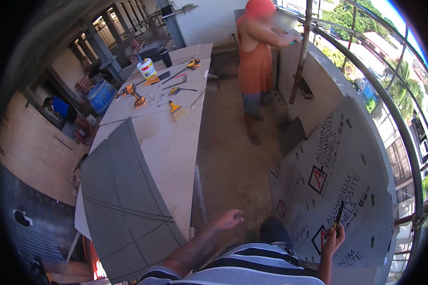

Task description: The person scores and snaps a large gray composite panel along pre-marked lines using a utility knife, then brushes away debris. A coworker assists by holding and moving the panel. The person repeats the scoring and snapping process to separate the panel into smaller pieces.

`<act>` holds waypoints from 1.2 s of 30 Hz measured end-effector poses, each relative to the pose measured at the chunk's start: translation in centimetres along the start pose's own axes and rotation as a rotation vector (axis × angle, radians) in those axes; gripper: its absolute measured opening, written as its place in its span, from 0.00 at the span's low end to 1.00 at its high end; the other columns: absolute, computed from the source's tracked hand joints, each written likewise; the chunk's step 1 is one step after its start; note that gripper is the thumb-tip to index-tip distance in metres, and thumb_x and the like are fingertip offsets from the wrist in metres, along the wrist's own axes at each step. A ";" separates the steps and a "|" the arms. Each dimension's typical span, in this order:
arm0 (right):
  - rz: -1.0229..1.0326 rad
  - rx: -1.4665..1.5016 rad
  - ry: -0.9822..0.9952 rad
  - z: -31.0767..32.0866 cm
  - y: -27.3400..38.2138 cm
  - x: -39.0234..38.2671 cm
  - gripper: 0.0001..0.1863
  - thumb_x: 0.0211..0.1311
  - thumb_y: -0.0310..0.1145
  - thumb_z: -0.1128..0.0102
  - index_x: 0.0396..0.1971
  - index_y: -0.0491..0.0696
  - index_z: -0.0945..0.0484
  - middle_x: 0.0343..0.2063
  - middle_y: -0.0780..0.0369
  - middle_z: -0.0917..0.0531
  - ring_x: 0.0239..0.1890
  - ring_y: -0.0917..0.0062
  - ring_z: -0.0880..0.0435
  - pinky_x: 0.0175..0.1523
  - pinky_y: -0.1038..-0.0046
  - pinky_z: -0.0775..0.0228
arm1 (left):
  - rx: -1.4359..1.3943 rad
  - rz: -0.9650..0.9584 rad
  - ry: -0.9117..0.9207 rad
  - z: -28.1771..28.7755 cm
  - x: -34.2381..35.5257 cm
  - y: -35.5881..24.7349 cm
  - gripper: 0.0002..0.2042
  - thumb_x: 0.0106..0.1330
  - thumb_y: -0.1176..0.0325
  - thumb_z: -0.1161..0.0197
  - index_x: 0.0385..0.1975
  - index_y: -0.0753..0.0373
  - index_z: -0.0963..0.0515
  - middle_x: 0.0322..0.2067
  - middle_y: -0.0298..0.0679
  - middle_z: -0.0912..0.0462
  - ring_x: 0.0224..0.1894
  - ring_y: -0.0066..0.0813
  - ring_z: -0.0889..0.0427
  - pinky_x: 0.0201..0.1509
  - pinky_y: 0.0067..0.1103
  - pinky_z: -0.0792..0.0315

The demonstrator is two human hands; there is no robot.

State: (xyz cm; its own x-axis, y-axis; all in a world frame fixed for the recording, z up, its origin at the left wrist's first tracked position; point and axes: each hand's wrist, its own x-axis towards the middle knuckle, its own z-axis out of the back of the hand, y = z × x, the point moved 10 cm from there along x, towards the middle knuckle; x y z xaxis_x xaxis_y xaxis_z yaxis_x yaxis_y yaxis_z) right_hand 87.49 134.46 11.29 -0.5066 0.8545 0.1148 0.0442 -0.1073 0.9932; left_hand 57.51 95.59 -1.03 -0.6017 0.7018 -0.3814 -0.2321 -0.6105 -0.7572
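My left hand (pixel 229 220) hovers over the brown floor between the work table and the wall. Its fingers are loosely spread and hold nothing. In my right hand (pixel 334 239) is a slim black cutter knife (pixel 339 213), its narrow end pointing up. Behind that hand, a large grey composite panel (pixel 295 190) with printed film leans against the low wall. On the table to my left, a dark grey panel (pixel 123 204) marked with long crossing lines hangs over the near edge.
The long plywood table (pixel 176 147) bears a yellow-and-black drill (pixel 137 97), a wide brush (pixel 177 111), a tape measure (pixel 176 90) and a white bucket (pixel 146 69). Ahead, a person (pixel 255 61) in orange stands at the wall. Scaffold pipes (pixel 301 71) rise on the right. Another person (pixel 64 111) crouches far left.
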 end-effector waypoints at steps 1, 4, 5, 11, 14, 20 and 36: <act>-0.055 0.044 0.064 -3.7 0.1 1.2 0.12 0.71 0.27 0.43 0.49 0.39 0.20 0.25 0.69 0.25 0.26 0.87 0.28 0.32 0.80 0.35 | -0.014 -0.007 -0.002 0.6 0.7 -2.5 0.28 0.71 0.51 0.35 0.62 0.68 0.23 0.52 0.54 0.15 0.55 0.47 0.15 0.60 0.36 0.22; -0.108 0.135 0.226 -15.6 0.3 4.2 0.12 0.71 0.28 0.42 0.49 0.39 0.20 0.24 0.69 0.24 0.26 0.86 0.27 0.32 0.79 0.34 | -0.198 -0.025 -0.069 2.1 2.6 -3.7 0.27 0.73 0.53 0.36 0.62 0.68 0.24 0.51 0.52 0.14 0.54 0.43 0.15 0.59 0.34 0.22; -0.125 0.157 0.286 -19.1 0.3 5.3 0.12 0.71 0.29 0.42 0.48 0.39 0.20 0.25 0.69 0.24 0.26 0.86 0.27 0.33 0.79 0.34 | -0.293 -0.046 -0.099 2.4 3.4 -3.6 0.26 0.74 0.54 0.37 0.63 0.67 0.24 0.50 0.51 0.14 0.54 0.41 0.15 0.58 0.33 0.22; 0.048 0.072 0.755 -40.7 0.2 10.3 0.11 0.67 0.25 0.40 0.46 0.38 0.18 0.30 0.67 0.24 0.31 0.81 0.24 0.38 0.77 0.31 | -0.732 -0.053 -0.161 9.3 10.3 -3.4 0.29 0.78 0.51 0.40 0.69 0.65 0.30 0.50 0.40 0.17 0.51 0.29 0.19 0.55 0.27 0.25; 0.296 -0.132 0.918 -49.6 2.1 12.0 0.13 0.63 0.23 0.37 0.47 0.38 0.17 0.33 0.60 0.24 0.34 0.72 0.22 0.41 0.71 0.29 | -0.956 -0.017 -0.276 14.1 14.2 -3.0 0.28 0.79 0.47 0.42 0.68 0.61 0.29 0.49 0.35 0.20 0.50 0.26 0.22 0.52 0.24 0.27; 0.457 -0.202 1.215 -64.4 6.4 12.8 0.11 0.61 0.24 0.37 0.44 0.41 0.15 0.30 0.53 0.19 0.33 0.62 0.20 0.40 0.63 0.29 | -1.183 0.029 -0.528 23.7 18.9 -2.0 0.26 0.79 0.42 0.47 0.63 0.55 0.26 0.46 0.30 0.21 0.49 0.20 0.24 0.52 0.21 0.30; -0.173 -0.219 1.110 -80.1 -5.1 22.2 0.11 0.72 0.32 0.37 0.47 0.42 0.17 0.26 0.70 0.24 0.28 0.88 0.29 0.33 0.78 0.35 | -0.534 0.337 -1.076 56.4 21.6 24.5 0.16 0.64 0.62 0.32 0.46 0.66 0.18 0.44 0.47 0.12 0.48 0.38 0.13 0.53 0.32 0.21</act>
State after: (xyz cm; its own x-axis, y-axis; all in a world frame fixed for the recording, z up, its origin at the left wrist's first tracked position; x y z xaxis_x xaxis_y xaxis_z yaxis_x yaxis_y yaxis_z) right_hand 7.05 113.25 7.39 -0.9769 -0.0423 -0.2093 -0.1960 -0.2109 0.9577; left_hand -4.31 75.11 2.12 -0.9491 -0.2704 -0.1618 0.2427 -0.2996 -0.9227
